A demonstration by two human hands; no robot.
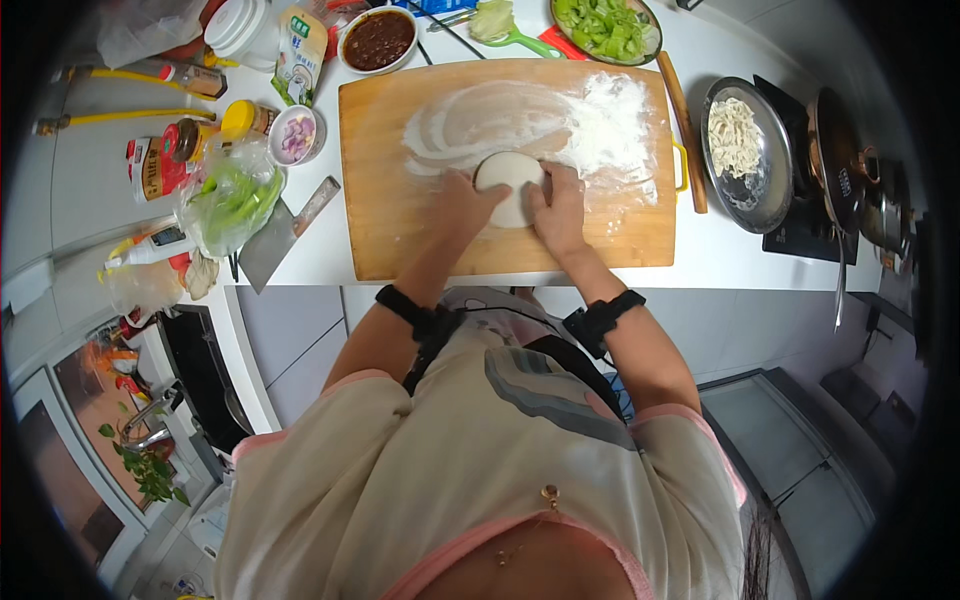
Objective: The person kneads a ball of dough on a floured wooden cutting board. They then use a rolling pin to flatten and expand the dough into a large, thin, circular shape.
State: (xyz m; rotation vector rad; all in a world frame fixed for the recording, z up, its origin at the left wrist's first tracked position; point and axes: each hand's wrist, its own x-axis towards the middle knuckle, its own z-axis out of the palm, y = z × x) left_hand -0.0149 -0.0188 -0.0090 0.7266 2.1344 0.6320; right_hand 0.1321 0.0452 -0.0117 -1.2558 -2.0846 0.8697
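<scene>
A round, smooth piece of white dough [510, 174] lies on a wooden board [382, 225] near its middle. My left hand [466, 204] touches the dough's left side, thumb laid over its edge. On the right side, my right hand [559, 206] rests with its thumb and fingers against the dough. Both hands cup it from the near side. Loose flour [615, 127] is spread over the far part of the board, thickest at the right.
A cleaver [274, 240] lies left of the board, by a bag of green peppers [236, 195]. Bowls of sauce [379, 39], chopped onion [295, 136] and lettuce [607, 26] stand around it. To the right are a rolling pin [682, 135] and a metal bowl of noodles [750, 199].
</scene>
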